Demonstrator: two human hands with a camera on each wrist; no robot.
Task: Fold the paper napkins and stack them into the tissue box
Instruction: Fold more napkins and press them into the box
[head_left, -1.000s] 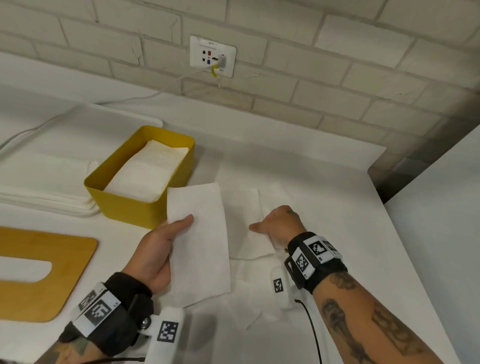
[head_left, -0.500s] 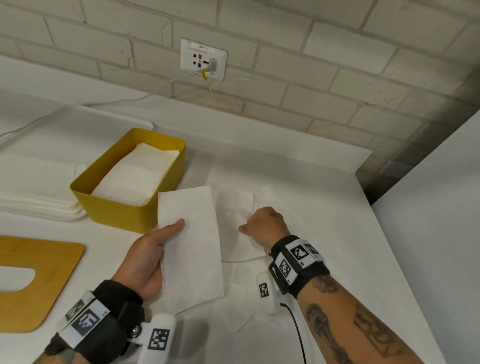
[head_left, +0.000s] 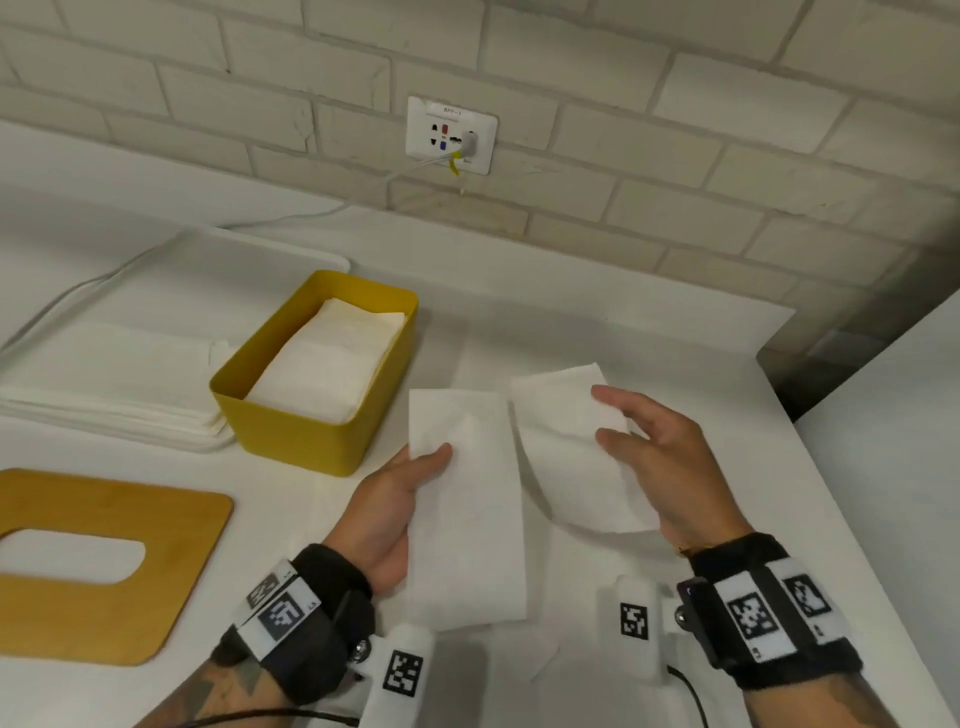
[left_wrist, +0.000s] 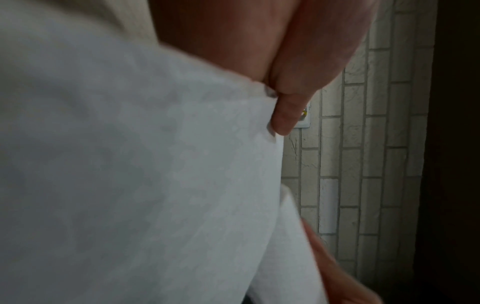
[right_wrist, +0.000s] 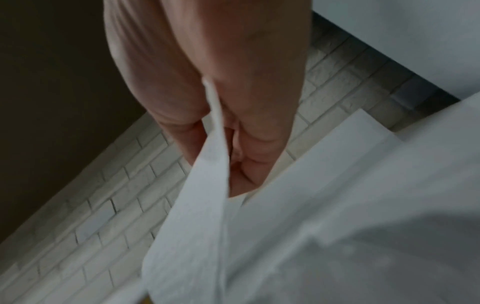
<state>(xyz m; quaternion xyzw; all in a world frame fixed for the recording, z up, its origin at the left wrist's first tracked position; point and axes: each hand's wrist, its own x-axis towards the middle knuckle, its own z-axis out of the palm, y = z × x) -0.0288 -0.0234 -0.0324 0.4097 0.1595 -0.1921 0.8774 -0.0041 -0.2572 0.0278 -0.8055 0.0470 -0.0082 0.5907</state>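
The left hand pinches a folded napkin by its left edge, thumb on top, long axis pointing away. The yellow tissue box sits just left of it, nearer this hand, already stacked with napkins. The right hand pinches a second napkin beside it. A wooden lid lies further left on the surface; nothing blocks the way.

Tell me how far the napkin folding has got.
Done: folded napkins already lie stacked in the yellow tissue box. In hand: the left hand holds a folded napkin; the right hand holds a second napkin. Left: the unfolded stack beside the box, and the wooden lid is off.
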